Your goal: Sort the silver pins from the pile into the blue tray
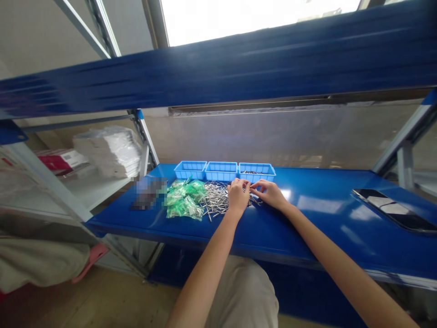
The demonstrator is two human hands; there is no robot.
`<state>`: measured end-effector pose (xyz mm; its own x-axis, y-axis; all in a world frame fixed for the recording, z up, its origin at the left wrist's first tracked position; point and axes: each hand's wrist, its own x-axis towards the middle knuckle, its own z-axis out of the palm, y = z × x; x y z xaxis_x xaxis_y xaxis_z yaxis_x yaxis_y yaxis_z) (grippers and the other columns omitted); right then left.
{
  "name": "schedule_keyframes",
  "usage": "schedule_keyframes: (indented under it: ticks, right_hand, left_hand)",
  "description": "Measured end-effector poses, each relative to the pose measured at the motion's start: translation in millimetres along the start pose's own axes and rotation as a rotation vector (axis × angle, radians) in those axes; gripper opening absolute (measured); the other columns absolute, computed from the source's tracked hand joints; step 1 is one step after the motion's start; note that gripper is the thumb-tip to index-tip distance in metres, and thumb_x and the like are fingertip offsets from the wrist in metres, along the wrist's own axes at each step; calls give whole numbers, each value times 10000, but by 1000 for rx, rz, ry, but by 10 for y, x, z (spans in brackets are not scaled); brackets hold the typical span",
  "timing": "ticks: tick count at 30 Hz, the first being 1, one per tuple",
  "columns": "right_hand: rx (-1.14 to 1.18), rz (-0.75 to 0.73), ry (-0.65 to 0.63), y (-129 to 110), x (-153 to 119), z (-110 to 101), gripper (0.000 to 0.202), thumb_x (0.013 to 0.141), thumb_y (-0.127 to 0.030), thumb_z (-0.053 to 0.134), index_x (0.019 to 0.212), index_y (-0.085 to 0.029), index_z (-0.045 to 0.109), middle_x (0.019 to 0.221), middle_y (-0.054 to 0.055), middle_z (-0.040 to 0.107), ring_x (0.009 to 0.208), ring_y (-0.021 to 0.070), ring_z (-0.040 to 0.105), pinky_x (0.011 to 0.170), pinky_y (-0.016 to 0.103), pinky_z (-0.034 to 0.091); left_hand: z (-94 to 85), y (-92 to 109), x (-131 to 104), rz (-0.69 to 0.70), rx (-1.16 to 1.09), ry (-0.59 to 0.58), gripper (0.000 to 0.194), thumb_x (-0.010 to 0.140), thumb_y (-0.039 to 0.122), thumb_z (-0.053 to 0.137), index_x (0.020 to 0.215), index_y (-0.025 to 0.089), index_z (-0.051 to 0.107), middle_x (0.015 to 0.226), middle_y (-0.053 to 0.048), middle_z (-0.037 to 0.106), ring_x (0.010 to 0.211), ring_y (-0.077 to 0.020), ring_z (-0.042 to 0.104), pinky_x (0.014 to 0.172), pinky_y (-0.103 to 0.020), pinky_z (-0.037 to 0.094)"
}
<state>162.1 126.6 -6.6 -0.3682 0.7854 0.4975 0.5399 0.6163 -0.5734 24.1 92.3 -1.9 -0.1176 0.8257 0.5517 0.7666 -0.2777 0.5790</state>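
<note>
Left hand (239, 195) and right hand (272, 194) are apparently picking through metal rods (215, 199); can't tell either grip's state; next move is likely needing fine pinching.

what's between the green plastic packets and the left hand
In the head view, a loose heap of thin silvery metal pieces lies between the green plastic packets and the left hand.

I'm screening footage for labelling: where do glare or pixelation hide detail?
All in the head view: window mostly burnt out to white; reflections whiten patches of the blue tabletop and phone; a pixelated patch masks what lies left of the green packets.
</note>
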Motion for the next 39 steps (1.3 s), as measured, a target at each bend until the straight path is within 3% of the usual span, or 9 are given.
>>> schedule_keyframes:
  ticks: [5, 11, 19, 28, 33, 36, 39]
  right_hand:
    - [225, 79, 125, -63, 36, 5, 366, 737, -507, 546, 792, -161, 653, 817, 70, 622, 547, 123, 521, 524, 261, 429]
    - [481, 261, 138, -107, 51, 14, 446, 681, -562, 573, 795, -135, 622, 637, 32, 585, 464, 94, 467, 429, 223, 373]
    - [598, 374, 42, -124, 45, 2, 454, 639, -546, 626, 851, -145, 661, 738, 48, 636, 492, 77, 473, 402, 189, 352]
    - [692, 477, 175, -40, 101, -97, 368, 676, -442, 642, 890, -143, 663, 885, 97, 666, 519, 98, 561, 484, 227, 491]
    - [781, 462, 253, -11, 174, -133, 344, 708, -372, 619, 994, -182, 622, 999, 93, 650, 782, 164, 641, 618, 235, 537]
    - [850, 387, 220, -36, 180, -140, 409, 703, -319, 625, 1099, -234, 565, 1134, 69, 596, 987, 185, 590, 713, 242, 526]
    - [817, 377, 170, -69, 143, -139, 452, 681, -303, 641, 1120, -234, 557, 1179, 73, 568, 994, 200, 584, 686, 253, 524]
  left_hand:
    - [-22, 4, 19, -61, -60, 55, 190, 866, 304, 411, 811, 179, 543, 797, -26, 592, 761, -152, 541, 747, -311, 372]
    - [-9, 11, 3, 17, -34, 6, 199, 865, 331, 416, 775, 187, 519, 812, -18, 582, 744, -143, 539, 739, -303, 366]
    - [-55, 54, -7, -49, -13, 46, 204, 871, 359, 387, 805, 192, 484, 812, -17, 585, 761, -149, 546, 767, -318, 360]
    - [-80, 70, 33, -236, -90, 137, 119, 810, 260, 452, 906, 190, 456, 776, -13, 592, 758, -159, 570, 752, -322, 378]
    - [-46, 56, 27, -222, -112, 123, 186, 775, 215, 471, 957, 189, 442, 782, -11, 588, 751, -153, 573, 774, -332, 384]
    - [-30, 43, 24, -194, -122, 107, 198, 766, 208, 473, 960, 187, 443, 773, -13, 582, 755, -155, 575, 756, -323, 398]
    - [-31, 26, 29, -185, -116, 99, 187, 760, 203, 473, 945, 184, 453, 764, -14, 580, 760, -160, 575, 732, -314, 409]
